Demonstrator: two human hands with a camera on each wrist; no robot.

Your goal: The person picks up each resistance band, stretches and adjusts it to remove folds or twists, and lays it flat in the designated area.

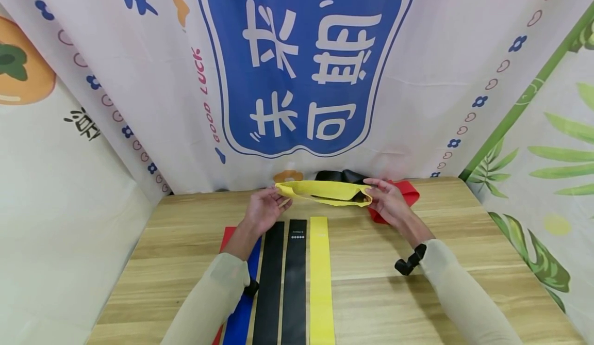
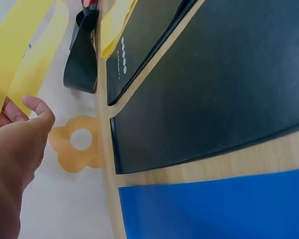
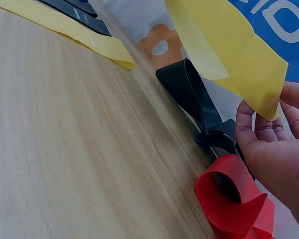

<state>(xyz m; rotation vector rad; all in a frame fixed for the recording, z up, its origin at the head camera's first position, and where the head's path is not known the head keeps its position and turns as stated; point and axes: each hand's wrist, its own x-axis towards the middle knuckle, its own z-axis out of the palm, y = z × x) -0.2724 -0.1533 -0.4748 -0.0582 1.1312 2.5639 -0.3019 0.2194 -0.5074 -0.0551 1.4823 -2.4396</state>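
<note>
A yellow resistance band (image 1: pixel 325 189), a flat loop, is held up in the air between both hands near the back edge of the table. My left hand (image 1: pixel 265 211) holds its left end, and my right hand (image 1: pixel 390 203) pinches its right end between thumb and fingers. The loop hangs slightly open. In the right wrist view, small print shows on the yellow band (image 3: pixel 239 59) beside the fingertips. The left wrist view has the band's two layers (image 2: pixel 15 50) rising from my left hand (image 2: pixel 20 134), with some fingers hidden behind it.
Flat on the wooden table (image 1: pixel 371 288) lie a red band (image 1: pixel 228 234), a blue band (image 1: pixel 241 316), two black bands (image 1: pixel 293 283) and another yellow band (image 1: pixel 321 278), side by side. Crumpled black (image 3: pixel 184 89) and red bands (image 3: pixel 234 194) sit at the back edge against a printed curtain (image 1: pixel 417 102).
</note>
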